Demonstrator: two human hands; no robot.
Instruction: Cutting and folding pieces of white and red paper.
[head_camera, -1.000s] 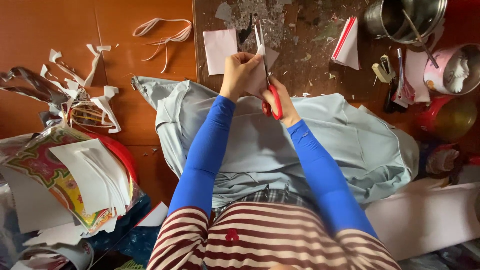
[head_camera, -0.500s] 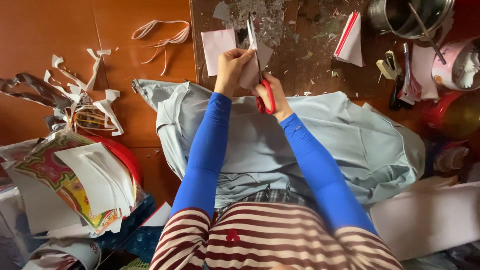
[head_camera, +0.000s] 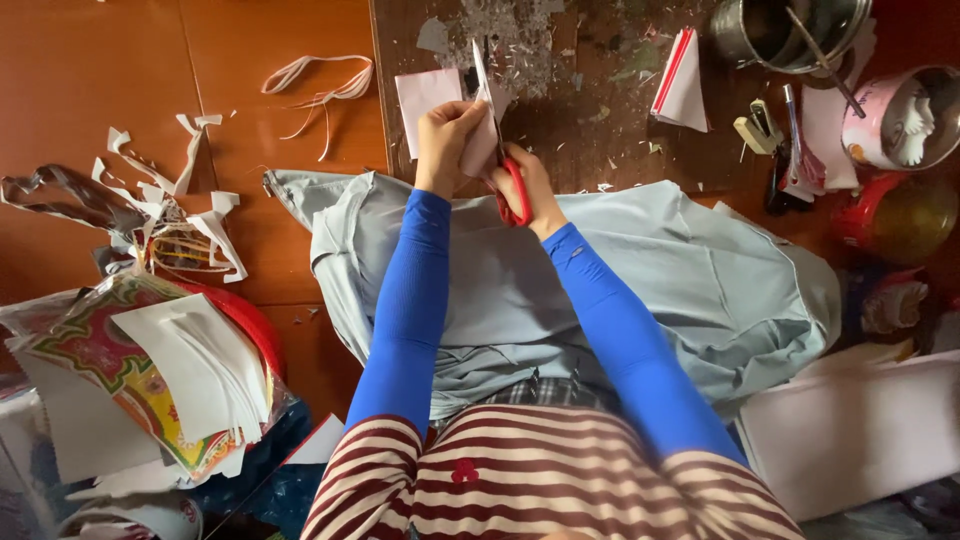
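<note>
Scissors with red plastic handles (head_camera: 505, 150), blades up, sit gripped in the right hand (head_camera: 525, 185) over the dark wooden board (head_camera: 590, 120). Left hand (head_camera: 447, 140) pinches a small pale pink paper piece (head_camera: 482, 140) against the blades. Red-edged white folded packet (head_camera: 683, 82) lies further right.

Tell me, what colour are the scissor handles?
Red. The scissors' handles show in the head view, in the right hand.

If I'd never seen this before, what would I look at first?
Probably the two hands at the top middle: the right hand works red-handled scissors while the left hand holds a small piece of pale paper against the blades. Next come the bright blue sleeves over a pale blue cloth, and the pile of cut paper at the lower left.
</note>
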